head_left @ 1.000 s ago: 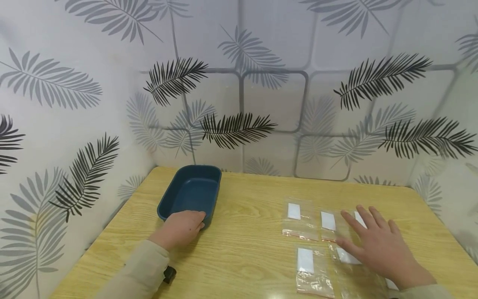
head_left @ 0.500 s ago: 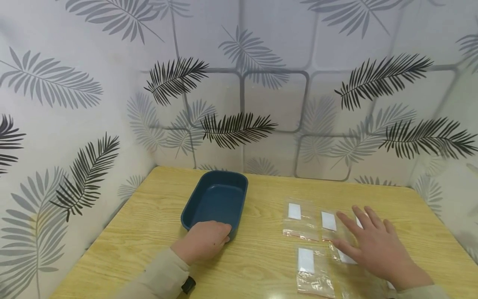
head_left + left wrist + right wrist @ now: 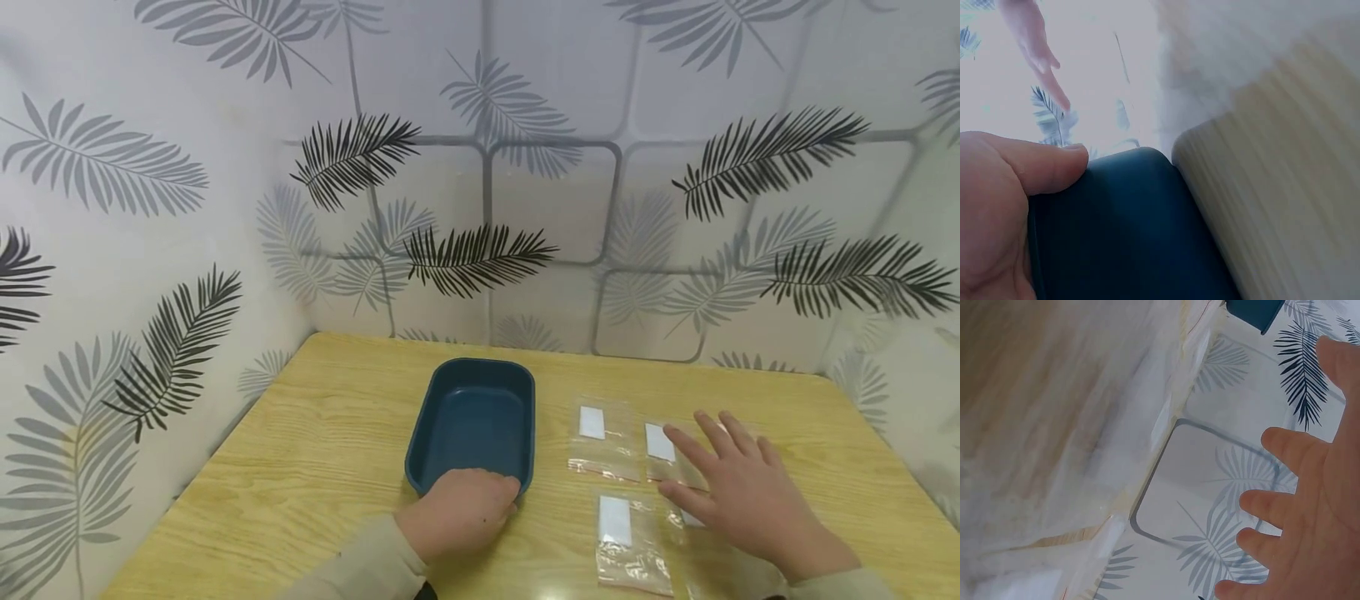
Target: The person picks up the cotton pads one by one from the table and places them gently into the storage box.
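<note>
A dark blue rectangular plastic bin (image 3: 476, 421) sits on the wooden table left of the plastic bags. My left hand (image 3: 468, 508) grips its near rim, with the thumb (image 3: 1060, 167) against the bin wall in the left wrist view. Fingers spread, my right hand (image 3: 750, 500) hovers over the bags on the right and holds nothing. Clear zip bags with white labels lie flat: a back-left bag (image 3: 606, 437), a front-left bag (image 3: 630, 542) and a bag (image 3: 663, 450) partly under the right hand. Others are mostly hidden by that hand.
The wooden table (image 3: 300, 450) runs back to a wall (image 3: 540, 200) with a leaf pattern. A patterned side wall (image 3: 150, 292) stands along the left edge. Light glares off the table's front edge near the front-left bag.
My left hand has slid the bin to the right and nearer to me, from the table's back left to beside the bags. The right hand has shifted slightly left over the bags.
</note>
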### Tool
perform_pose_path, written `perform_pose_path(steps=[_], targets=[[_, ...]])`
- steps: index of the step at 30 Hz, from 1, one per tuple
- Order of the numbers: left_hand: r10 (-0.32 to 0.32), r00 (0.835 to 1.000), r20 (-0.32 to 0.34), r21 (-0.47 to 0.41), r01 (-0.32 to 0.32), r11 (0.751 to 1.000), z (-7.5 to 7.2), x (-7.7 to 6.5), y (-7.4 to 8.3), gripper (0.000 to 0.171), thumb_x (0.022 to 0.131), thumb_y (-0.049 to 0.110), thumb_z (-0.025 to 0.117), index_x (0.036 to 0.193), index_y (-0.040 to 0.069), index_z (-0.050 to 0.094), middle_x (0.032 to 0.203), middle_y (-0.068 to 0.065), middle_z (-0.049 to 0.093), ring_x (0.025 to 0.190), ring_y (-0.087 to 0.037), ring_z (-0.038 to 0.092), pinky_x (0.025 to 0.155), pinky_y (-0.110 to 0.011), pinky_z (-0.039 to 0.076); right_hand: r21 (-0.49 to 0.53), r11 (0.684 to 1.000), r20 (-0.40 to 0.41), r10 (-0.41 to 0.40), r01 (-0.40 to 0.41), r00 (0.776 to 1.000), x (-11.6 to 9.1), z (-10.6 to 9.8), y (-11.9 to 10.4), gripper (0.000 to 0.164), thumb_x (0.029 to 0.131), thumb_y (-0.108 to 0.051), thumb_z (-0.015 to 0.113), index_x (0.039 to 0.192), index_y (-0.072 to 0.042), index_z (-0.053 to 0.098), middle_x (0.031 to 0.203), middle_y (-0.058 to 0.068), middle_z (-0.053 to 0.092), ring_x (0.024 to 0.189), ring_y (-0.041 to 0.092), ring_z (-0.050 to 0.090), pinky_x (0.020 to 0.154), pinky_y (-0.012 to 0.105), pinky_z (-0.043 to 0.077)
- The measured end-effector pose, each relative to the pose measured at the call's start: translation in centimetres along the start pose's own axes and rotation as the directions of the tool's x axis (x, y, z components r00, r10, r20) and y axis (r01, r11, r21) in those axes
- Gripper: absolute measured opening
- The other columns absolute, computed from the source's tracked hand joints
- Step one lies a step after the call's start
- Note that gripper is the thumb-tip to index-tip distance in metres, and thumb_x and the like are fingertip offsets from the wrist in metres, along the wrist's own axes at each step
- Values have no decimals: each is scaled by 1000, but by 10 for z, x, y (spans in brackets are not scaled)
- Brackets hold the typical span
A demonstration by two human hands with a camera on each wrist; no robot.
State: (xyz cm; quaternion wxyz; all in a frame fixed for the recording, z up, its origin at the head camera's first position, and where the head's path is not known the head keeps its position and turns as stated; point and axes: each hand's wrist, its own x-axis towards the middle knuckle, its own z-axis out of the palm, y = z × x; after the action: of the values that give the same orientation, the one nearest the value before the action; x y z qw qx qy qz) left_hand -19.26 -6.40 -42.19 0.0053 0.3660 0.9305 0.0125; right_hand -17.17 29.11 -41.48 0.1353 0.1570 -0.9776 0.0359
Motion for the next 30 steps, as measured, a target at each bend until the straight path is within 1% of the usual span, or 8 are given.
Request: perform_pose_path(steps=[7, 11, 15, 19, 22, 25, 27, 30], targets=[[77, 997, 15, -33, -77, 997, 1, 2, 25, 19, 103, 24, 58, 84, 21, 54, 68, 10, 51, 60, -6, 50, 53, -28, 43, 12, 1000, -6, -15, 15, 1000, 1, 4, -4, 72, 92, -63, 61, 149, -20, 52, 154, 25, 38, 140, 52, 29, 99, 79, 25], [120, 992, 27, -21, -119, 993, -1, 1, 37, 18, 104, 26, 56, 86, 22, 55, 70, 11, 53, 61, -5, 52, 52, -28, 44, 27, 999, -9, -23, 23, 1000, 1, 5, -6, 73, 92, -65, 61, 149, -21, 52, 153, 25, 38, 140, 53, 29, 100, 79, 24], [120, 992, 50, -15, -119, 993, -3, 1, 45, 16, 104, 30, 57, 90, 22, 59, 75, 10, 59, 65, -6, 58, 53, -31, 47, 37, 999, 1, -19, 19, 1000, 1, 5, -7, 73, 92, -65, 60, 149, -21, 51, 154, 25, 38, 141, 52, 27, 101, 78, 23], [99, 992, 77, -123, -90, 988, -8, 0, 39, 25, 103, 43, 54, 106, 23, 67, 95, 11, 69, 84, -6, 65, 67, -33, 52, 43, 999, 8, -21, 21, 1000, 1, 3, -7, 74, 92, -65, 59, 150, -20, 50, 154, 24, 38, 141, 52, 27, 102, 78, 24], [56, 998, 38, -214, -46, 976, -16, 1, 24, 44, 102, 54, 49, 124, 20, 67, 114, 9, 69, 101, -7, 65, 80, -34, 54, 48, 998, 7, -28, 27, 1000, 2, 3, -8, 74, 92, -65, 59, 150, -20, 51, 154, 24, 38, 141, 51, 27, 102, 77, 24], [-52, 996, -71, -230, 34, 973, -24, 4, 3, 51, 101, 54, 52, 133, 17, 64, 123, 4, 67, 109, -12, 63, 86, -36, 54, 55, 998, 4, -34, 34, 999, 2, 3, -8, 74, 92, -65, 60, 150, -19, 51, 154, 24, 38, 142, 51, 27, 102, 77, 23], [-150, 976, -160, -227, 111, 967, -26, 7, -14, 49, 101, 48, 58, 136, 14, 62, 123, -1, 65, 109, -16, 63, 84, -38, 55, 60, 997, 2, -42, 42, 999, 2, 3, -8, 74, 92, -64, 61, 150, -19, 51, 153, 24, 38, 142, 51, 27, 101, 78, 23], [-312, 922, -229, -278, 245, 929, -20, 10, -39, 50, 99, 37, 65, 140, 10, 57, 124, -9, 60, 105, -23, 63, 82, -41, 55, 64, 996, 6, -55, 54, 998, 3, 5, -10, 74, 92, -63, 61, 150, -19, 50, 153, 25, 39, 141, 51, 28, 99, 80, 24]])
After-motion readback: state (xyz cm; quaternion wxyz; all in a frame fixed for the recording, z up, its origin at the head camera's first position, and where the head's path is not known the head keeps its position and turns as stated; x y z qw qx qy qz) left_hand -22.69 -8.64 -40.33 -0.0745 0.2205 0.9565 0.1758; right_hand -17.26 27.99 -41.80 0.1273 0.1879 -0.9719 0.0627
